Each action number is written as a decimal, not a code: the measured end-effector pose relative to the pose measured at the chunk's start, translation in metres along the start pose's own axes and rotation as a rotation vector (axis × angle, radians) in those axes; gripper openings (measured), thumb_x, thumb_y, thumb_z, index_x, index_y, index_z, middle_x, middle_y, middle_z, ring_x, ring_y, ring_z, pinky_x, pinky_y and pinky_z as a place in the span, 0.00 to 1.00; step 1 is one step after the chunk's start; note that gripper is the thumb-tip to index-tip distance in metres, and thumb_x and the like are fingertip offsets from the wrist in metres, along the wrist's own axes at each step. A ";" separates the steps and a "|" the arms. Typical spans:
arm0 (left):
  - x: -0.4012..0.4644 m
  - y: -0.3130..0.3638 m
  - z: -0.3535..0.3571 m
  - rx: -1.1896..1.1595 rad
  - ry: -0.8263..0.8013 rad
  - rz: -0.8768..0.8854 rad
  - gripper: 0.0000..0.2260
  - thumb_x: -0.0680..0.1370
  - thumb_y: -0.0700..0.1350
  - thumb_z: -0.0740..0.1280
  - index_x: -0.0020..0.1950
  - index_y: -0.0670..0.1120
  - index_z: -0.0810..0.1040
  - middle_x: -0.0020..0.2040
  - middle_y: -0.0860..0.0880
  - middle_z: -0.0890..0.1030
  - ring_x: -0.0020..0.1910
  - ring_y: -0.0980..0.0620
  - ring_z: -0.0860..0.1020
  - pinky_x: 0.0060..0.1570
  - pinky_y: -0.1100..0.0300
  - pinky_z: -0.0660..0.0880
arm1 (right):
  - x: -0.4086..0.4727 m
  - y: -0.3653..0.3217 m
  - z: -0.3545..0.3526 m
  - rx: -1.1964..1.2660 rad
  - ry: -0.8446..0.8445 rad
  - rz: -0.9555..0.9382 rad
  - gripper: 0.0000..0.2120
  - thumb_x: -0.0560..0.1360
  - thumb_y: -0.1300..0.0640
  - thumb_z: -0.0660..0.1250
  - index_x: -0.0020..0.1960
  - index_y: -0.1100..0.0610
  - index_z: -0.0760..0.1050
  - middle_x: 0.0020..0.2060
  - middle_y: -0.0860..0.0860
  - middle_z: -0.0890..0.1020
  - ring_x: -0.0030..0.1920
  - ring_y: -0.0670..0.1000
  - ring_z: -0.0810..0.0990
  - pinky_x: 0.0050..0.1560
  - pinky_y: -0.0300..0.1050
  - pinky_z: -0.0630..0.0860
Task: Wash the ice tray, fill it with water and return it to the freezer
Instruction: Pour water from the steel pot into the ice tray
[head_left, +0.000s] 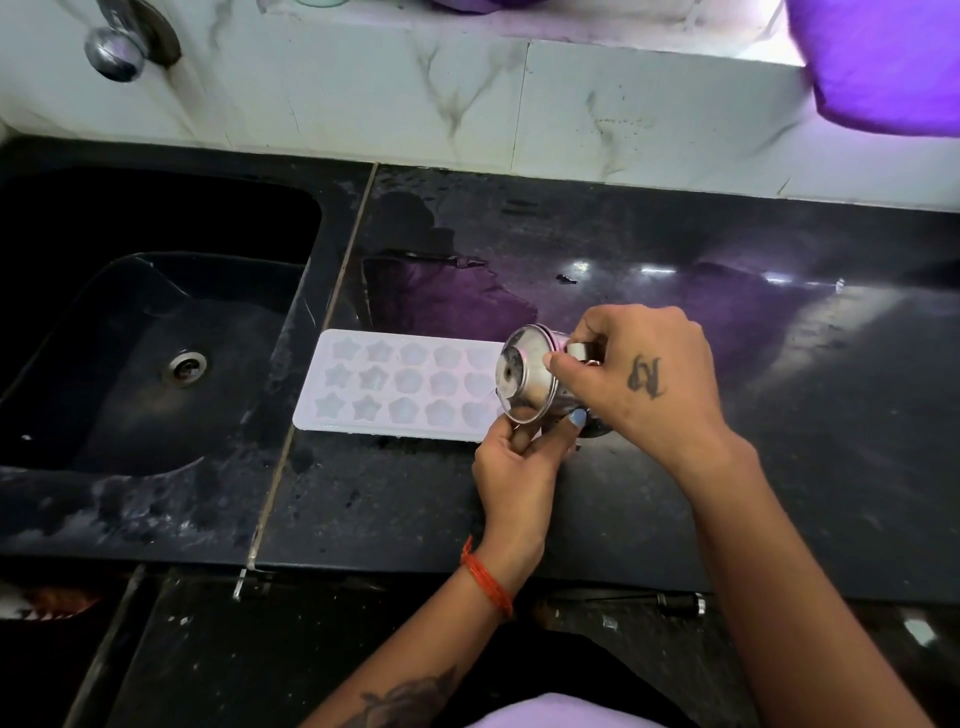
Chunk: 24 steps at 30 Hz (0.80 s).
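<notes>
Both hands (644, 374) tip cup (527, 376) over ice tray (395, 384).

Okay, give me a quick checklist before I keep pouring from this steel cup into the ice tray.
1. Ice tray lies flat on the counter, beside the sink: ok.
2. Steel cup is tipped with its mouth over the tray's right end: ok.
3. Right hand grips the cup: ok.
4. Left hand holds the tray's near right corner: ok.
5. Water left in the cup: cannot tell.
6. Moulds filled so far: cannot tell.
</notes>
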<state>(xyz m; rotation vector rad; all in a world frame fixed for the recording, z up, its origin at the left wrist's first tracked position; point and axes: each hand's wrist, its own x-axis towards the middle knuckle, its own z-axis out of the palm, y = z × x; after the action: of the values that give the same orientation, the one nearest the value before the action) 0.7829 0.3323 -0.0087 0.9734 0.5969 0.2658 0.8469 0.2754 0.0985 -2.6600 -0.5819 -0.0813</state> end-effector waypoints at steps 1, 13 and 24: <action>0.000 0.000 0.000 0.003 0.003 0.002 0.10 0.71 0.35 0.73 0.51 0.42 0.80 0.46 0.45 0.86 0.49 0.48 0.83 0.56 0.47 0.77 | 0.000 0.001 0.000 0.005 0.006 -0.002 0.08 0.72 0.49 0.68 0.40 0.53 0.79 0.33 0.51 0.82 0.40 0.56 0.79 0.42 0.48 0.76; 0.002 0.003 0.006 0.358 0.105 0.154 0.16 0.65 0.44 0.79 0.50 0.45 0.82 0.44 0.53 0.85 0.41 0.66 0.82 0.40 0.75 0.73 | -0.001 0.034 0.000 0.410 0.024 0.255 0.10 0.65 0.50 0.75 0.33 0.54 0.79 0.33 0.49 0.84 0.39 0.50 0.83 0.47 0.54 0.80; 0.000 -0.013 0.016 0.190 0.010 0.001 0.15 0.67 0.40 0.78 0.51 0.42 0.81 0.46 0.47 0.86 0.47 0.53 0.84 0.55 0.47 0.78 | -0.009 0.034 -0.009 0.171 0.042 0.189 0.08 0.68 0.50 0.72 0.35 0.54 0.79 0.30 0.49 0.81 0.36 0.51 0.80 0.39 0.46 0.76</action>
<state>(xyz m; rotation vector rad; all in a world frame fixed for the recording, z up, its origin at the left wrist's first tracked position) 0.7918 0.3144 -0.0128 1.1563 0.6391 0.2171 0.8532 0.2408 0.0922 -2.5257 -0.3071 -0.0306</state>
